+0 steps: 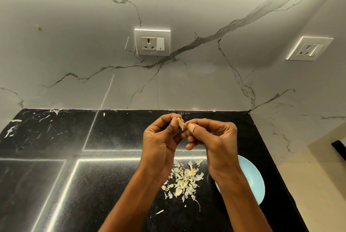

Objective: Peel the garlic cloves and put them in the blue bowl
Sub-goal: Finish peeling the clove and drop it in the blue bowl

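A pale garlic clove is held up above the black counter, between both hands. My left hand pinches it between thumb and curled fingers. My right hand pinches a bit of its skin at the clove's right side with thumb and forefinger. The blue bowl sits on the counter at the right, partly hidden behind my right wrist; what it holds is hidden from me.
A heap of garlic skins lies on the black counter between my forearms. The counter's right edge runs just past the bowl. A marble wall with two sockets stands behind.
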A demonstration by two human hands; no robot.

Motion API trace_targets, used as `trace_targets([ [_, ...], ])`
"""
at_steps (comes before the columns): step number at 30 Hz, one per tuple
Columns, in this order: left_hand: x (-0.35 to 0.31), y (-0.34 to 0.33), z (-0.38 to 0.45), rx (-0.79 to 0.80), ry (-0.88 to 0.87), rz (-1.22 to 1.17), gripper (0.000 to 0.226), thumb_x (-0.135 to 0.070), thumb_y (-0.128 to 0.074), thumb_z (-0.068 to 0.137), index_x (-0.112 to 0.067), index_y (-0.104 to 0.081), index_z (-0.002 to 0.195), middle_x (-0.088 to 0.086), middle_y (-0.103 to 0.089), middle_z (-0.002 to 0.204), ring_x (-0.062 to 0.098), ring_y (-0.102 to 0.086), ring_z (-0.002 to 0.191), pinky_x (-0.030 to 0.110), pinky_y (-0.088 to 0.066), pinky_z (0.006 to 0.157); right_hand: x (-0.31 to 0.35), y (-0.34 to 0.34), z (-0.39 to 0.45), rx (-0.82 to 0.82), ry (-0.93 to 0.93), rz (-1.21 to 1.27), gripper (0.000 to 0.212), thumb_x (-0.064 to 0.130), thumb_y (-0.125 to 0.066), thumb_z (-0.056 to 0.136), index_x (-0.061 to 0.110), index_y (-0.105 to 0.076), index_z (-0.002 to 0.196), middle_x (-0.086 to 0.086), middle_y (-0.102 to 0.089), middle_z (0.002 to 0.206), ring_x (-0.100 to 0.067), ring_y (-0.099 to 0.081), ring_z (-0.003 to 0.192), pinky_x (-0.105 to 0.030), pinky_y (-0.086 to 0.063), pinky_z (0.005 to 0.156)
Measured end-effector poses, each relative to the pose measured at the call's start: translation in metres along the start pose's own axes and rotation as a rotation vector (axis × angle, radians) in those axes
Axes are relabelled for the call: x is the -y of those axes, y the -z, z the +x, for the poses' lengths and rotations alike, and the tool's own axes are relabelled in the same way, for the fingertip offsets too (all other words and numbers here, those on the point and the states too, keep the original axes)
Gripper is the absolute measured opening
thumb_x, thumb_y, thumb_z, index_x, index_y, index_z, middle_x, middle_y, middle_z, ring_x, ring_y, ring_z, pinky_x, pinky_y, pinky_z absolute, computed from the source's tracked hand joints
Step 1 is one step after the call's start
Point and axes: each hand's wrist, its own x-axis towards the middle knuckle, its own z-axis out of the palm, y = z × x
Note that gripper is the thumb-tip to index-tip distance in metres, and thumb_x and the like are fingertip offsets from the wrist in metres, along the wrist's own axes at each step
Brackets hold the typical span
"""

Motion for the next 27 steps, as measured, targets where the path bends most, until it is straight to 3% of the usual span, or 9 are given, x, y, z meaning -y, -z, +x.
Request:
trace_targets([
  [8,-0.006,0.009,0.007,-0.054,0.037,-0.117,0.012,-0.014,-0.054,0.089,-0.006,-0.063,0.089,0.003,-0.063,0.079,0.012,-0.059,0.071,0.022,-0.054,0.063,-0.004,0.009,0.000,0.002,0.016,0.012,0.014,0.010,-0.070,0.079,0.015,-0.083,0.080,-0.010,-0.072,0.067,-0.020,-0.068,0.056,-0.028,-0.058,0.051],
  [12,-0.007,0.011,0.007,-0.061,0.020,-0.061,0.011,-0.016,-0.057,0.087,-0.009,-0.064,0.092,0.001,-0.065,0.079,0.010,-0.063,0.072,0.023,-0.054,0.066,-0.007,0.013,0.001,0.041,0.071,-0.185,0.006,0.006,-0.076,0.086,0.010,-0.081,0.086,-0.009,-0.074,0.071,-0.027,-0.072,0.060,-0.034,-0.062,0.056],
  [16,-0.001,0.012,0.005,-0.108,0.037,-0.005,0.014,-0.017,-0.063,0.083,-0.007,-0.066,0.092,0.003,-0.066,0.079,0.012,-0.063,0.075,0.025,-0.053,0.072,-0.013,0.012,0.000,0.055,0.105,-0.365,0.012,0.022,-0.075,0.088,0.011,-0.079,0.086,0.001,-0.074,0.072,-0.026,-0.073,0.061,-0.041,-0.063,0.057],
  [23,0.005,0.014,0.002,-0.186,0.130,0.064,0.027,-0.022,-0.069,0.074,-0.005,-0.069,0.094,0.006,-0.068,0.080,0.016,-0.064,0.076,0.033,-0.052,0.081,-0.022,0.010,0.002,0.044,0.195,-0.580,0.010,0.016,-0.086,0.082,0.020,-0.077,0.080,0.012,-0.072,0.072,-0.014,-0.071,0.064,-0.028,-0.061,0.059],
  [27,0.005,0.014,0.002,-0.230,0.161,0.088,0.036,-0.025,-0.071,0.069,-0.001,-0.071,0.097,0.009,-0.069,0.082,0.018,-0.065,0.078,0.037,-0.053,0.086,-0.023,0.011,0.002,0.041,0.280,-0.612,0.016,0.015,-0.087,0.079,0.020,-0.076,0.090,0.011,-0.073,0.083,-0.010,-0.072,0.074,-0.016,-0.057,0.065],
])
